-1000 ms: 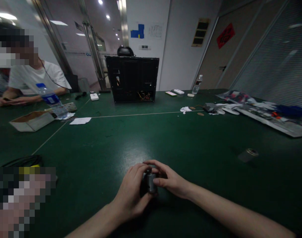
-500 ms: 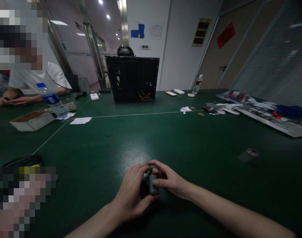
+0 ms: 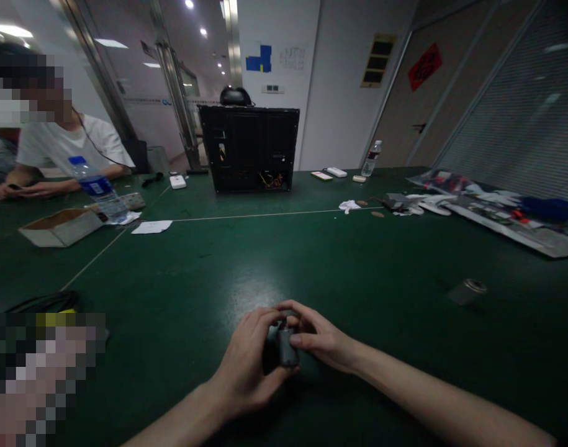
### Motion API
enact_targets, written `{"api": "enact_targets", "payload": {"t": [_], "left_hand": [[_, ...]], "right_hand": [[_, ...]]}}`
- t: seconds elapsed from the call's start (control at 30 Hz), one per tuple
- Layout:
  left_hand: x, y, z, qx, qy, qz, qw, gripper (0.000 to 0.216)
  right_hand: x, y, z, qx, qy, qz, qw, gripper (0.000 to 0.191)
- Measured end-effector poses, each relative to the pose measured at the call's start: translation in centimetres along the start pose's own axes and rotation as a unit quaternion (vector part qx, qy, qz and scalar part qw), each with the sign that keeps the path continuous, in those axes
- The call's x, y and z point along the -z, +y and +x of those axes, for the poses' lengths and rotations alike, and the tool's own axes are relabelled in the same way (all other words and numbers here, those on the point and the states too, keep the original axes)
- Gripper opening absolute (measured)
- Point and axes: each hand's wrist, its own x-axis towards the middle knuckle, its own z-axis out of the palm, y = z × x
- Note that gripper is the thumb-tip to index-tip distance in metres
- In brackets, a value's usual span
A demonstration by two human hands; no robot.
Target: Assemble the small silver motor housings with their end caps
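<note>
A small dark grey metal cylinder [image 3: 288, 349] is held between both hands, low in the middle of the view and just above the table. My left hand [image 3: 249, 354] curls around its left side, the thumb at the lower end and the fingers at the top. From the right, my right hand [image 3: 323, 338] grips it, thumb against its side and fingers arched over the top. A short dark part sticks up at the cylinder's upper end; fingers partly hide it. Off to the right, a similar grey cylinder [image 3: 467, 292] lies on the green table [image 3: 195, 273].
A black panelled case [image 3: 253, 149] stands at the back. On the left are an open box [image 3: 63, 228], a water bottle [image 3: 100, 189], paper [image 3: 152, 227] and black cable [image 3: 41, 302]. A loaded tray [image 3: 551, 248] lies right. A person [image 3: 72, 149] sits far left.
My right thumb has shifted slightly to the right on the cylinder. Otherwise both hands and the cylinder stay in place.
</note>
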Motion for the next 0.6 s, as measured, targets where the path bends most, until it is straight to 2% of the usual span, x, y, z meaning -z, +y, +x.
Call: {"api": "enact_targets", "payload": {"t": [0.33, 0.6], "left_hand": [[-0.08, -0.18, -0.11, -0.007, -0.004, 0.0, 1.0, 0.058], [-0.06, -0.19, -0.15, -0.01, -0.015, -0.006, 1.0, 0.06]], "right_hand": [[0.01, -0.19, -0.01, 0.01, -0.033, 0.011, 0.999, 0.061], [0.17, 0.05, -0.09, 0.006, -0.007, -0.019, 1.0, 0.058]]}}
